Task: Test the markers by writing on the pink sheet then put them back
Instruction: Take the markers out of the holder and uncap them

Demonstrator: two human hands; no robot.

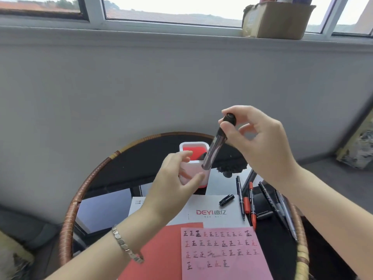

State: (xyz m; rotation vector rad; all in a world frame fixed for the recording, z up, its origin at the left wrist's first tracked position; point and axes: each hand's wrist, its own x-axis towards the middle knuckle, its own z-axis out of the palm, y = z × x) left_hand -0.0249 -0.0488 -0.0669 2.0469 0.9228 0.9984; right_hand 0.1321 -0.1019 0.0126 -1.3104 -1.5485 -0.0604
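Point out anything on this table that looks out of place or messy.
A loose black cap lies alone on the white sheet, off any marker. On the pink sheet, one mark in the third row is a smeared scribble and one in the bottom row is nearly blank. Several markers lie loose to the right.

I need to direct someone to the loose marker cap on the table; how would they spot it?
On the round rattan-rimmed table, find the white DEYI-printed sheet. At its upper right corner lies the short black cap, left of the row of long markers; it alone is stubby.
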